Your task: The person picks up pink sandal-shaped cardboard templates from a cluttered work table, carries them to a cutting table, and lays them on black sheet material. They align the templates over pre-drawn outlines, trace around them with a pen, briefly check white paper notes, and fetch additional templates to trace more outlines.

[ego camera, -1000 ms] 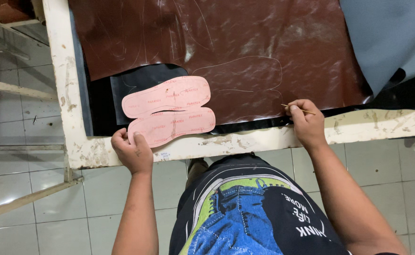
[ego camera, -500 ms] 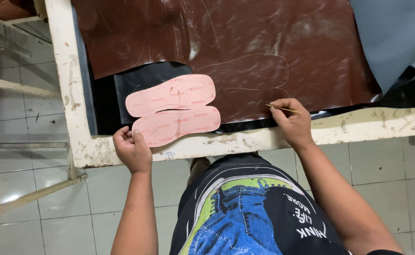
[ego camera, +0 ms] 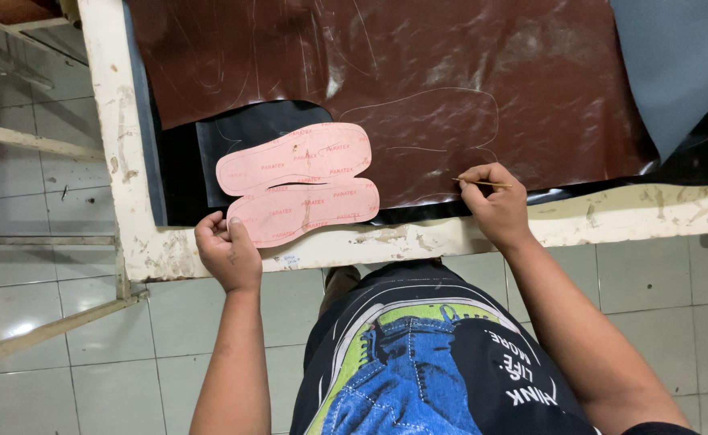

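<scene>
Two pink sole patterns (ego camera: 299, 184) lay stacked and slightly fanned at the near edge of the brown leather sheet (ego camera: 386, 80), partly over it and partly over a black sheet (ego camera: 233, 141) underneath. The left hand (ego camera: 229, 251) sat just beside the lower pattern's near end, thumb pressed onto its edge with the other fingers curled under, probably to keep the patterns from sliding. The right hand (ego camera: 495, 201) rested on the leather's near edge, to the right of the patterns and well apart from them. Its fingers were bunched together, pinching a thin marking stick (ego camera: 483, 184) that lay almost flat, tip toward the patterns. A faint sole outline (ego camera: 426, 133) showed on the leather just beyond that hand, so the stick was likely held low for tracing. The leather sheet covered most of a worn white table (ego camera: 612, 213). A grey-blue sheet (ego camera: 676, 64) overlapped the leather's far right corner. Tiled floor (ego camera: 47, 322) lay below the table, left of the patterns, with a pale wooden frame (ego camera: 39, 334) crossing it.
</scene>
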